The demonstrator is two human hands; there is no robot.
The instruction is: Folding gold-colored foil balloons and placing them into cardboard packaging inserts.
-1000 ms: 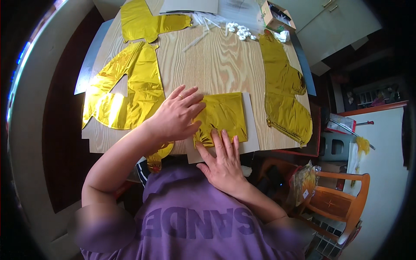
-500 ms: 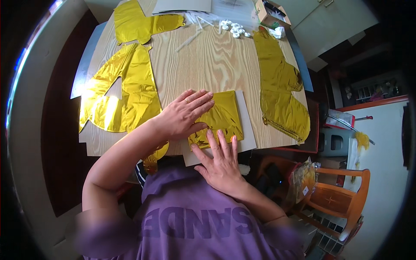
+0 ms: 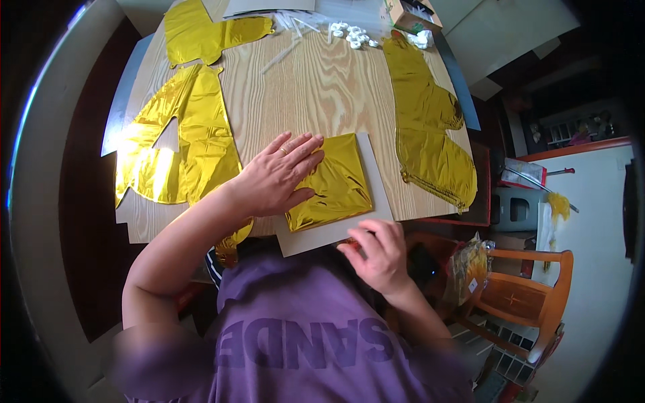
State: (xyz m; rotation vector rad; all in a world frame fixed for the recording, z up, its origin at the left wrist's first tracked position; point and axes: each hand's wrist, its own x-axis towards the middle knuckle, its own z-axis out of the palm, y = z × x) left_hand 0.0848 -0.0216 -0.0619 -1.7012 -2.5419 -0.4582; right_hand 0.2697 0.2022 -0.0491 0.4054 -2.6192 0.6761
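Left hand [image 3: 275, 178] flat on folded gold foil [image 3: 332, 183]; right hand [image 3: 379, 255] off board [image 3: 336, 232].

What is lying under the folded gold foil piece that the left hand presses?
Under the folded gold foil piece lies a flat grey board, resting on the wooden table. The left hand covers the foil's left edge, so what lies beneath there stays hidden.

Open stretch of bare light wooden tabletop [image 3: 322, 87] down the middle, between flat gold foil balloon shapes at left [image 3: 185, 141] and a long crumpled gold foil balloon at right [image 3: 430, 127]. Far edge crowded with small white plastic pieces [image 3: 353, 33], clear thin straws [image 3: 289, 43] and a small cardboard box [image 3: 410, 13]. Near edge taken up by a folded gold foil square [image 3: 336, 181] on a grey card sheet [image 3: 376, 195], left hand [image 3: 279, 178] flat across it.
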